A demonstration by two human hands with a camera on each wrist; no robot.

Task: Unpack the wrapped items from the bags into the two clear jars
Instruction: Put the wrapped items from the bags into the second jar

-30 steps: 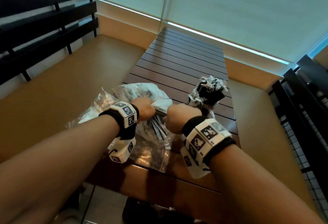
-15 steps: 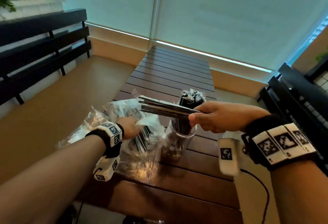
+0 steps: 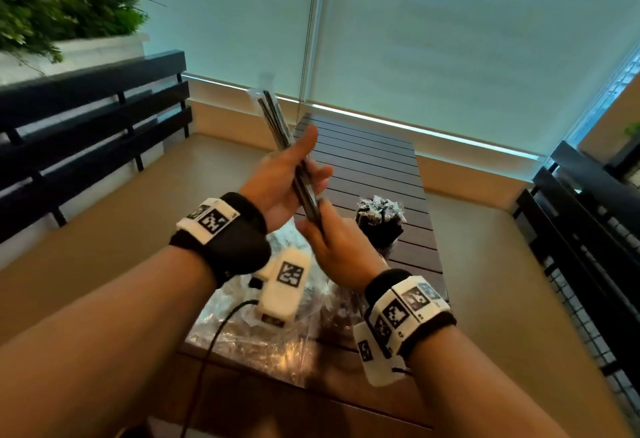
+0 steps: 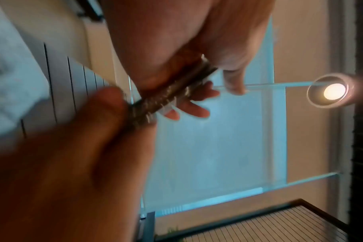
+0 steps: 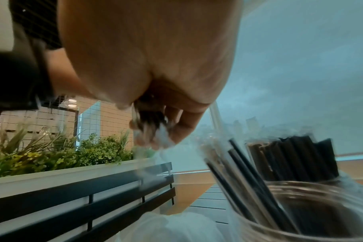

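On the far left I see black bench slats (image 3: pixel 93 115) and a planter of greenery (image 3: pixel 62 11). Moving right, my left hand (image 3: pixel 277 181) is raised above the slatted wooden table (image 3: pixel 374 167), fingers and thumb closed around the middle of a bundle of wrapped black sticks (image 3: pixel 277 122), which tilts up and away from me. Just below it, my right hand (image 3: pixel 332 247) pinches the bundle's lower end. Beneath my wrists lie the crumpled clear bags (image 3: pixel 249 333). Right of my hands stands a clear jar (image 3: pixel 379 229) already packed with dark wrapped items; the right wrist view shows a second jar (image 5: pixel 300 217) holding some sticks. I judge the wrappers slippery: a loose grip could let sticks slide out and scatter, and lowering the bundle carelessly could knock a jar over.
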